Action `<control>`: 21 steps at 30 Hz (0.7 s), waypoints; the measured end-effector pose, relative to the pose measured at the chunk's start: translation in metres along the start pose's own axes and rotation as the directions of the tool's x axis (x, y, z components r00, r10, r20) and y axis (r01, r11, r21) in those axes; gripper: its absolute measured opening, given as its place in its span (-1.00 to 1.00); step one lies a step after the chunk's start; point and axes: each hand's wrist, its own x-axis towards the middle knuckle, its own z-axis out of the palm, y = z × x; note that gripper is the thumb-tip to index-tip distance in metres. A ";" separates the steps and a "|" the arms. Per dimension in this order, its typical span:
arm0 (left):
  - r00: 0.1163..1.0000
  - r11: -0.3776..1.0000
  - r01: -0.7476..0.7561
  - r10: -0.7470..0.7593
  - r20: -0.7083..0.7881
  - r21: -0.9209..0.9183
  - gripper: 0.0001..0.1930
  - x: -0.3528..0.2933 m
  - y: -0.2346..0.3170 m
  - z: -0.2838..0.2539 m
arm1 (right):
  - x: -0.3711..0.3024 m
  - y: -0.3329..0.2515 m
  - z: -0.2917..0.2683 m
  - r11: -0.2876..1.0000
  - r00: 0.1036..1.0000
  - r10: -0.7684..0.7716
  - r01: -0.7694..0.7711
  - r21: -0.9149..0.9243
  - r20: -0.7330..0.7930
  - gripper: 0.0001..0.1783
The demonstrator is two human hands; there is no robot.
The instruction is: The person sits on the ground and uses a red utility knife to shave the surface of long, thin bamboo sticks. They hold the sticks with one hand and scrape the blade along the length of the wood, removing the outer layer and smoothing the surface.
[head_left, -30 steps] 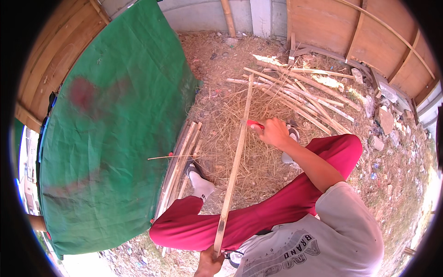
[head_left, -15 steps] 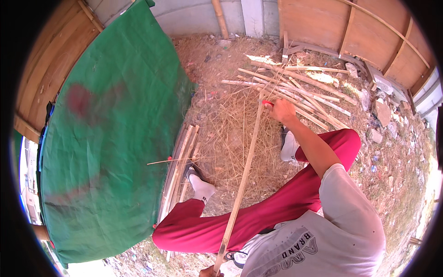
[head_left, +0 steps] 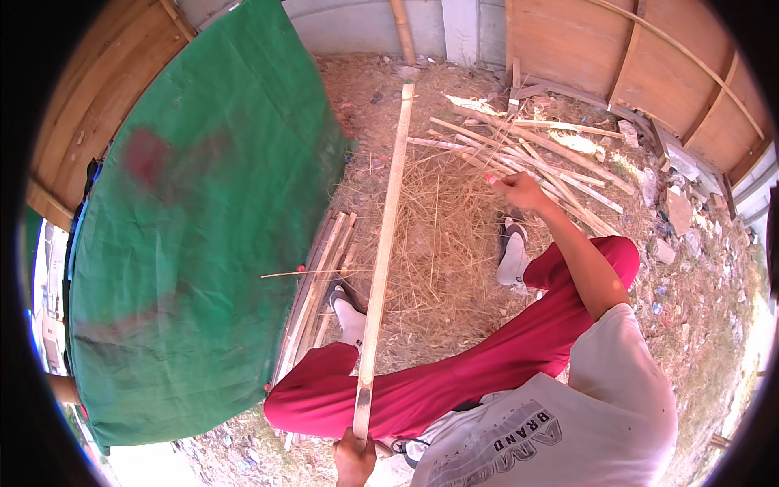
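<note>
At the far left, a wooden wall (head_left: 105, 105) is partly covered by a large green sheet (head_left: 211, 243), on which a dull red patch is seen. Along the sheet's right edge, several long strips (head_left: 315, 284) are laid side by side on the ground, and a thin stick (head_left: 296, 274) is seen to cross them. Beside them the left foot (head_left: 349, 321), in a pale sock, is planted.

At the lower edge, the near end of a long, pale wooden slat (head_left: 384, 256) is clasped by the left hand (head_left: 355, 458), its fingers closed around it. The slat is held slanting away over the red trousers (head_left: 454, 365), its far end near the back wall in the view; whether the leg is touched cannot be told.

To its right, straw-like shavings (head_left: 438, 235) are spread over the ground. Above their right side, a small red tool (head_left: 490, 178) is gripped by the right hand (head_left: 521, 193), well apart from the slat; its blade cannot be made out. Behind, a loose pile of sticks (head_left: 560, 149) is heaped, with stones (head_left: 677, 207) scattered farther right.
</note>
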 end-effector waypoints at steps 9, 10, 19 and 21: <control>1.000 0.976 0.004 -0.007 -0.011 -0.219 -0.64 0.048 0.068 0.007 | -0.060 -0.066 0.001 0.982 0.978 -0.181 0.175 0.065 0.103 -0.45; 0.999 0.977 0.009 0.001 0.044 -0.215 -0.56 0.049 0.068 0.010 | -0.067 -0.071 0.001 0.982 0.978 -0.181 0.174 0.077 0.106 -0.46; 0.939 0.710 0.251 -0.013 0.344 -0.658 -0.68 0.089 0.112 0.026 | -0.163 -0.119 0.058 0.862 0.825 -0.498 0.504 0.053 0.268 -0.58; 0.953 0.748 0.197 0.006 0.303 -0.634 -0.70 0.101 0.128 0.025 | -0.177 -0.121 0.070 0.834 0.803 -0.526 0.551 -0.012 0.279 -0.61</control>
